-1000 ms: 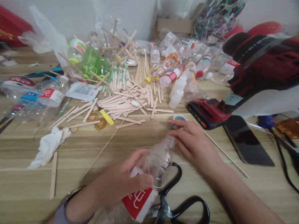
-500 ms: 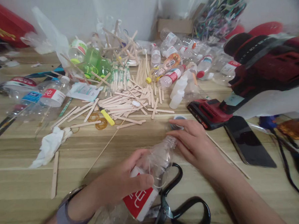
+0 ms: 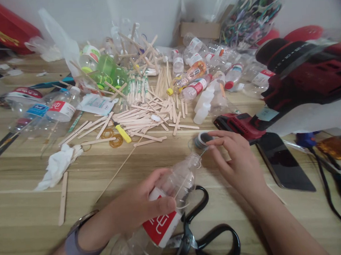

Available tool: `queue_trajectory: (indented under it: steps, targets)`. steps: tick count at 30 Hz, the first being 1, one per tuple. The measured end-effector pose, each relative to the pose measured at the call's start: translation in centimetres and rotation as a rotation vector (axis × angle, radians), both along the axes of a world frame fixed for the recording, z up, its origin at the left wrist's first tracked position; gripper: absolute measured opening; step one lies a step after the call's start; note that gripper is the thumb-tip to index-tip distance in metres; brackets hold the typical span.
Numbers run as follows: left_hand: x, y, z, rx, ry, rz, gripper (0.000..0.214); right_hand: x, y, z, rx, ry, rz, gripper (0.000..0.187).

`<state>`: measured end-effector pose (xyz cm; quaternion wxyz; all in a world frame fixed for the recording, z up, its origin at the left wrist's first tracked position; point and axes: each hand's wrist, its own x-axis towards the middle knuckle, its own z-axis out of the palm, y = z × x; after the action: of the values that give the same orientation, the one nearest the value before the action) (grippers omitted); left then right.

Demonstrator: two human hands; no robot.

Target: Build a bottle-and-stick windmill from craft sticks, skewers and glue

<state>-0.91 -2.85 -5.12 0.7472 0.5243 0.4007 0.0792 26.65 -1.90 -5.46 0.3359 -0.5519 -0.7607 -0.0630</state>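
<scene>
In the head view, a clear plastic bottle (image 3: 183, 176) with a red-and-white label lies tilted, its uncapped neck pointing away from me. My left hand (image 3: 143, 203) is closed around its upper body, the thumb pressing a thin pale strand (image 3: 181, 188) against its side. Beyond the neck, my right hand (image 3: 236, 158) pinches a thin thread (image 3: 203, 151) that runs to the bottle's mouth. Close to those fingertips sits a small dark spool (image 3: 201, 140) with a pale rim. Black-handled scissors (image 3: 218, 233) lie under and beside the bottle, partly hidden by it.
A red-and-black power drill (image 3: 293, 75) stands at right, near a black phone (image 3: 285, 161). Wooden sticks (image 3: 141, 117) and a yellow-handled tool (image 3: 122, 133) spread across the middle. Plastic bottles (image 3: 197, 86) crowd the back. At left lies a crumpled white tissue (image 3: 56, 165).
My right hand has moved right, away from the bottle's neck, and the thread now shows between them. More of the spool is visible. My left hand stays on the bottle.
</scene>
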Motion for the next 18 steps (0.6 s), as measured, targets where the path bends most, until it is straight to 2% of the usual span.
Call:
queue_trajectory:
  steps: [10, 18]
  targets:
    - [0.1, 0.0, 0.3, -0.023, -0.032, -0.026, 0.080, 0.7, 0.3, 0.2, 0.026, 0.136, -0.186, 0.008]
    - [0.0, -0.1, 0.8, -0.006, -0.012, -0.040, 0.084, 1.3, 0.4, 1.0, -0.097, 0.409, -0.404, 0.013]
